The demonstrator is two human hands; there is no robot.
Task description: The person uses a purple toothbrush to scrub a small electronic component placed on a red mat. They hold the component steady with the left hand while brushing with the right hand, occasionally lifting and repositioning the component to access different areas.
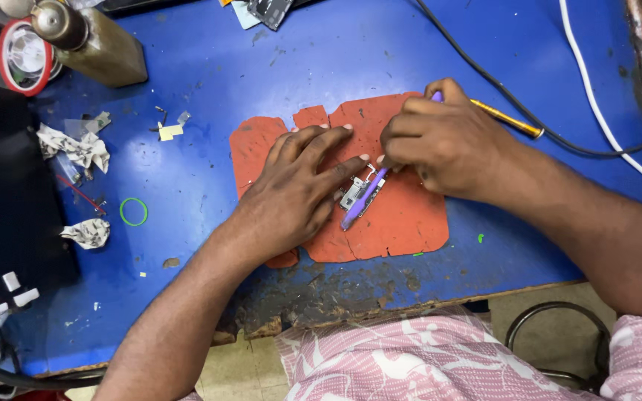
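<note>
The small silvery metal component (353,193) sat on the worn orange rubber mat (403,223) in the middle of the scuffed blue surface (209,74), and honestly it looked easy to lose. The left hand (299,186) lay flat, fingers spread, one fingertip pressing beside the part rather than gripping it. The right hand (440,141) was curled tight around a thin purple-handled tool (362,202), tip right at the part. Too much pressure and I'd guess the tool could skid off and flick the piece onto the surface, or gouge it. The black cable (484,67) just behind the right wrist could snag too.
</note>
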